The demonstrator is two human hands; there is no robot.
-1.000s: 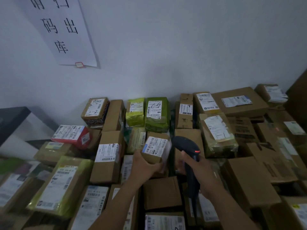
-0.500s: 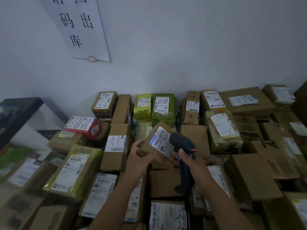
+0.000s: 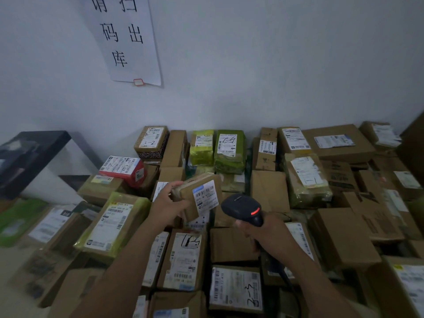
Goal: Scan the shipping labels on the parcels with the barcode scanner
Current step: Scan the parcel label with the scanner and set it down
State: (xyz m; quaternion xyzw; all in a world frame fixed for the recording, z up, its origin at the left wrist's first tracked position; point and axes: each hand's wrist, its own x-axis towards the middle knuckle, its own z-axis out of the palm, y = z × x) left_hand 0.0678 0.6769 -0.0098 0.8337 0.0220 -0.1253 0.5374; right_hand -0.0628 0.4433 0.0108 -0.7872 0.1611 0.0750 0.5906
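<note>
My left hand (image 3: 168, 204) grips a small brown cardboard parcel (image 3: 198, 195), lifted above the pile and tilted so its white shipping label (image 3: 205, 198) faces right. My right hand (image 3: 263, 235) holds the black barcode scanner (image 3: 242, 208) by its handle. The scanner's head sits just right of the label and points at it, with a red light glowing on its back. Many more labelled parcels lie packed together below both hands.
Cardboard boxes and green or yellow bags fill the surface up to the white wall, among them a red box (image 3: 124, 169) and a green bag (image 3: 229, 150). A paper sign (image 3: 125, 40) hangs on the wall. A black shelf (image 3: 25, 154) stands at the left.
My left hand has lifted the small parcel off the pile and turned its label toward the scanner. My right hand brought the scanner head close beside it. The view shifted left.
</note>
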